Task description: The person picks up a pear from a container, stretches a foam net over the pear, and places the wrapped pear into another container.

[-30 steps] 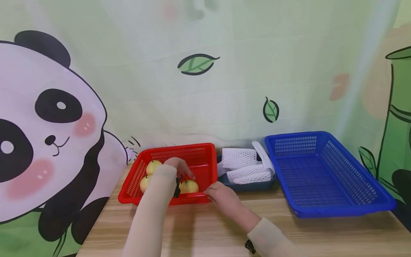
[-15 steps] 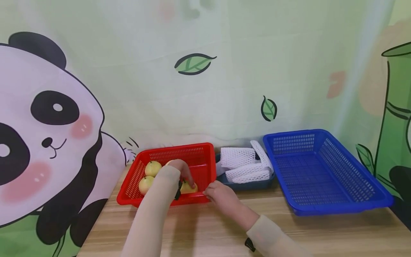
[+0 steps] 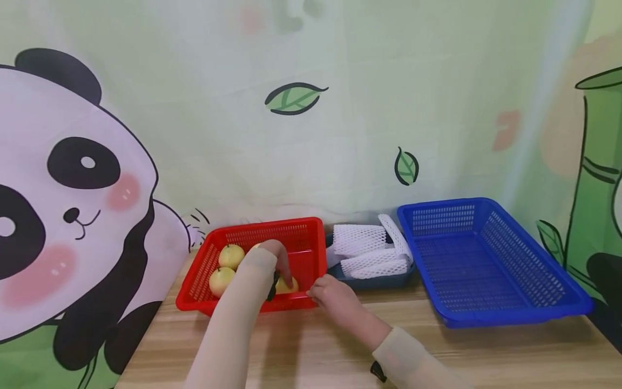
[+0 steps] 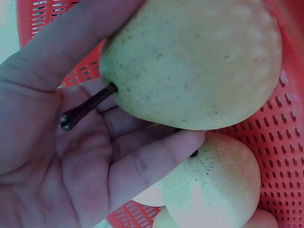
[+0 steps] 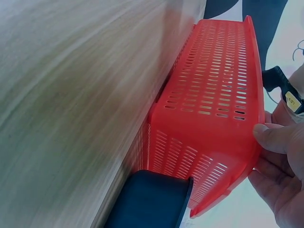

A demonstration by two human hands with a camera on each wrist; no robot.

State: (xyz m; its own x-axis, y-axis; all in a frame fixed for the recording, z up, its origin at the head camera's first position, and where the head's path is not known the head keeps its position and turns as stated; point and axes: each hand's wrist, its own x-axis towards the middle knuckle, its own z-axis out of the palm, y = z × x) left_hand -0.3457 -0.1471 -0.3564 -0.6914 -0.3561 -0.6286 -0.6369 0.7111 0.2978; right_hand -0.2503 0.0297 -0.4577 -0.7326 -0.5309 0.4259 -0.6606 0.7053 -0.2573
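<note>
In the head view, my left hand (image 3: 277, 256) reaches down into the red basket (image 3: 252, 231). Its thumb and fingers are curled round a pale yellow pear (image 4: 194, 61) with a dark stem, filling the left wrist view. More pears (image 4: 209, 183) lie in the basket just beyond those fingers. Two of them, a rear pear (image 3: 231, 256) and a front pear (image 3: 221, 281), show left of my forearm. My right hand (image 3: 335, 297) pinches the basket's rim at the front right corner, thumb (image 5: 273, 135) on the outside. The forearm hides part of the basket's inside.
White foam net sleeves (image 3: 362, 240) lie in a dark blue tray (image 3: 384, 282) against the red basket's right side. A large blue basket (image 3: 461, 259) stands farther right on the wooden table (image 3: 311, 346). Behind hangs a panda-printed cloth (image 3: 340, 151).
My left hand has come down onto the pear near the front rim and its fingers have closed round it. My right hand stays on the basket's corner. The head view shifted slightly.
</note>
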